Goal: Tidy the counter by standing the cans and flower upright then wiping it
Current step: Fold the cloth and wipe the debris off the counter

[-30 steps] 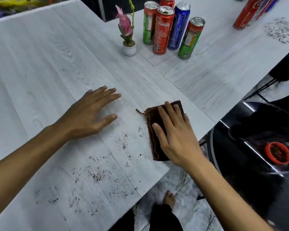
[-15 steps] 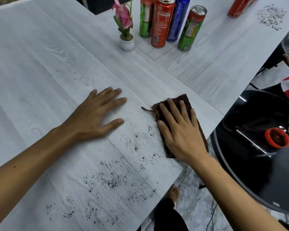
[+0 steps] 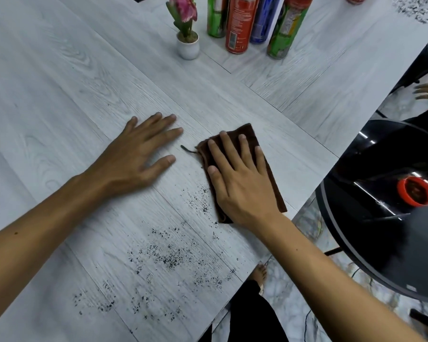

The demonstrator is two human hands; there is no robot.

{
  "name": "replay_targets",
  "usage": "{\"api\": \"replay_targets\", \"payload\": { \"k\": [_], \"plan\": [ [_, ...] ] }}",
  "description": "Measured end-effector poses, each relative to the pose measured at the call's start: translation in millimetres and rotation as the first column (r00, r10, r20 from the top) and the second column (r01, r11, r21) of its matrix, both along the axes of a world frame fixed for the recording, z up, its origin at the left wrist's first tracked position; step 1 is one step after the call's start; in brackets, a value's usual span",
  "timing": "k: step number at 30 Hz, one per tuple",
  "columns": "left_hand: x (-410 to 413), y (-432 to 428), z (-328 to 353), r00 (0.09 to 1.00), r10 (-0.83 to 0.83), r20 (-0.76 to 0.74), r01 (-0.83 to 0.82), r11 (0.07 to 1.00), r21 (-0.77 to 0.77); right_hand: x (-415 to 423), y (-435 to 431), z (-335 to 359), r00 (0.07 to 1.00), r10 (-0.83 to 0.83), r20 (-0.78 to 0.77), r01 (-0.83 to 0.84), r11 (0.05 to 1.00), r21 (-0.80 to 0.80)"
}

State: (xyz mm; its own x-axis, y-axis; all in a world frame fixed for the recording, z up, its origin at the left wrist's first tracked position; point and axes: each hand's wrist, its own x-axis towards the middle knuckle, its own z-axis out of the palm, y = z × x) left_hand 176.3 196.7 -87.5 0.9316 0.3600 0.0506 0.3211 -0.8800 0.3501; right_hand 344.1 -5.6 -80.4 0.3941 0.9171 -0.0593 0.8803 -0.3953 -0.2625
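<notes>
Right hand (image 3: 240, 183), fingers flat, presses the brown cloth (image 3: 251, 132) at centre-right of the desk (image 3: 59, 95), shifted slightly up-frame; left hand (image 3: 139, 159) rests open; cans (image 3: 237, 25) and flower (image 3: 183, 16) stand upright at top; dark specks (image 3: 168, 255) remain, so wiping has barely begun.

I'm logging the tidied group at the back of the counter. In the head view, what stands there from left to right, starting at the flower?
flower pot → green can → red can → blue can → second green can
</notes>
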Motion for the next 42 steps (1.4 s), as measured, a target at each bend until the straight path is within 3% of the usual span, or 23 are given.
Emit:
{"api": "replay_targets", "payload": {
  "k": [13, 23, 30, 42],
  "plan": [
    [-10.2, -7.1, 4.7, 1.000, 0.004, 0.003, -0.004, 0.998, -0.058, -69.5, -48.1, -4.8, 0.986, 0.163, -0.030, -0.162, 0.986, 0.031],
    [-19.8, -7.9, 0.6, 1.000, 0.002, 0.017, -0.001, 0.999, -0.035, -55.4, -98.3, -7.5, 0.999, -0.052, -0.014, 0.052, 0.999, 0.017],
    [-25.4, -8.2, -1.7, 1.000, 0.005, 0.015, -0.004, 1.000, -0.022, -21.7, -78.1, -4.6, 0.966, -0.254, -0.047, 0.255, 0.967, 0.014],
    [-35.1, -4.1, -5.9, 0.999, 0.034, 0.015, -0.035, 0.999, 0.014, -12.6, -19.4, 1.5, 0.988, -0.148, -0.037, 0.148, 0.989, -0.004]
  ]
}}
